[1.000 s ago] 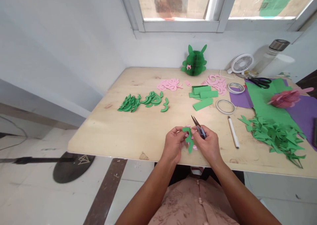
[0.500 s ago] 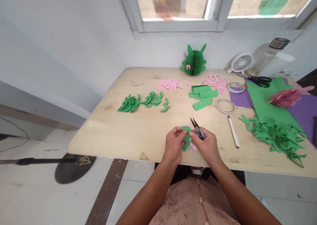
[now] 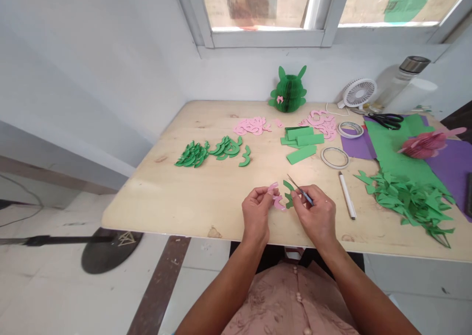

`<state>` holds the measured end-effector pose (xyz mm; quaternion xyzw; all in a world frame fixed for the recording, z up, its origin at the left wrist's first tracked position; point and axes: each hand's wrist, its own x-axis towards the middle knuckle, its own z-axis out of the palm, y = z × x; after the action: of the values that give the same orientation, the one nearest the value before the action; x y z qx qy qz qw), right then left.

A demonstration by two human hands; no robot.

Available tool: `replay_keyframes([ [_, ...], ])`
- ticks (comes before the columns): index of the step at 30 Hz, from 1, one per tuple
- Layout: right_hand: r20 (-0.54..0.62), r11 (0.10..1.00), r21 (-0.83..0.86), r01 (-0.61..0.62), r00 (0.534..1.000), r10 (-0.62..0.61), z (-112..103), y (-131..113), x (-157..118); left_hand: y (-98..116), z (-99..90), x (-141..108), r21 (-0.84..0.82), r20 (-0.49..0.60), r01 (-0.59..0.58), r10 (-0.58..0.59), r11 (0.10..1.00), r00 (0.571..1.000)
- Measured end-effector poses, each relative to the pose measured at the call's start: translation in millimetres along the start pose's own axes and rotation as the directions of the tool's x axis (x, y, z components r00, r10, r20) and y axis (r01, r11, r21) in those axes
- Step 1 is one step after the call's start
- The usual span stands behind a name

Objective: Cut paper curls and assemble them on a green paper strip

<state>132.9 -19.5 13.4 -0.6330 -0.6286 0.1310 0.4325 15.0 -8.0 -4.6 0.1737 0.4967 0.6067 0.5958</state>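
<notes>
Item: one green scalloped paper cutout (image 3: 288,200), above the table's near edge, pinched between thumb and fingers of the right hand (image 3: 317,214), which also held blue-handled snips (image 3: 307,196). Companion item: one pink scalloped paper cutout (image 3: 279,204), gripped by the fingers of the left hand (image 3: 257,212); I saw the two hands near each other but apart. Handling, as I judged it from afar: both light, thin, slightly springy, liable to crease or tear at the narrow necks; best taken by a flat, gentle pinch on a broad lobe. Beyond, I listed a white pen (image 3: 346,196) to the right, green paper strips (image 3: 309,139) and a tape roll (image 3: 335,167) farther out, heaped green cutouts (image 3: 193,154) to the left, and a green honeycomb paper figure (image 3: 289,93) by the wall.
</notes>
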Motion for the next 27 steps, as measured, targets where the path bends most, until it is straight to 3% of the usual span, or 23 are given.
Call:
replay_keyframes([
  [3,0.023,0.999,-0.016,0.049,0.999,-0.048,5.3,-1.3,-2.3,-0.8,2.1,-2.8,-0.012,-0.001,-0.002,0.002,1.000,1.000],
  [11,0.175,0.936,0.214,-0.281,0.953,0.246,3.0,1.8,3.8,1.6,-1.3,-2.6,-0.030,0.042,0.032,-0.030,0.999,0.999],
  [18,0.113,0.937,0.180,-0.298,0.953,0.281,2.1,-0.1,3.7,0.3,0.1,-3.7,-0.019,0.015,-0.031,0.032,0.999,0.999],
  [27,0.130,0.913,0.230,-0.337,0.940,0.314,-0.4,2.1,7.9,1.2,-1.5,-1.4,-0.029,0.040,-0.033,0.034,0.999,0.999],
])
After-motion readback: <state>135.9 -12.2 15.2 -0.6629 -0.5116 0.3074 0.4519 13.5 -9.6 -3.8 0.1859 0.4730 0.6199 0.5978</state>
